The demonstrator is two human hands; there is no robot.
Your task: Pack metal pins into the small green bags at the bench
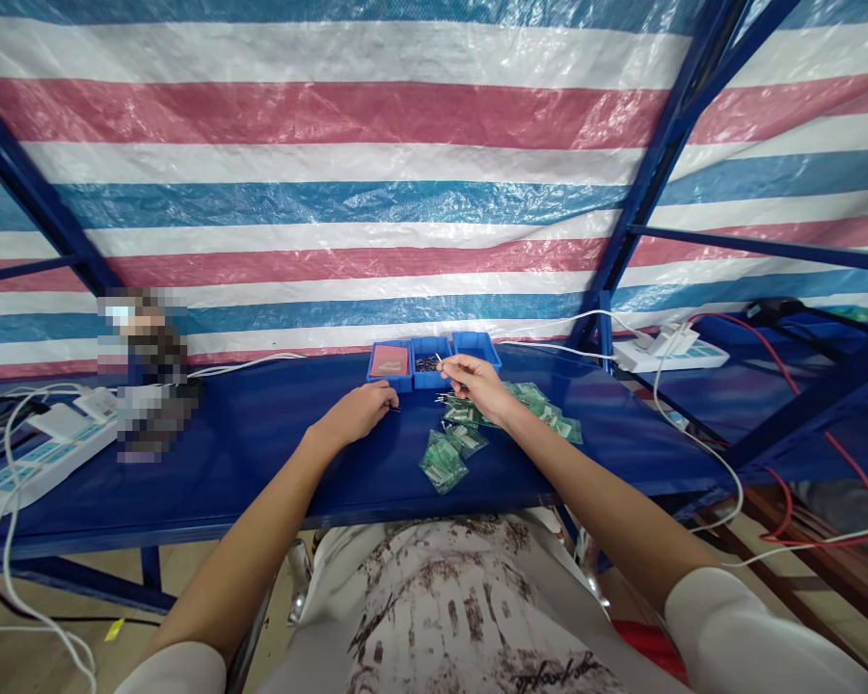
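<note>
Nearest, the wearer's printed shirt [463,607] lies below the front edge of a blue tabletop [260,472]. Just in from that edge rests a green packet [444,465], flat and apparently of clear film; further green packets [550,410] spread behind it and to the right, some overlapping, partly beneath the right forearm and hand. Of the two hands, the left hand [362,407] is set low over the tabletop, fingers curled inward; a short dark piece [394,410] shows at its fingertips, though whether it is gripped cannot be told. The right hand [474,381], thumb and forefinger pinched together, holds a slender pale piece [438,357] in front of the bins. Beyond the hands stand three blue bins side by side: the left bin [397,385] contains flat pinkish material, the middle bin [428,382] small dark pieces, and the right bin [484,344] is partly hidden by the hand. Behind the tabletop hangs striped sheeting [368,125], crossed by a blue post [640,188].
</note>
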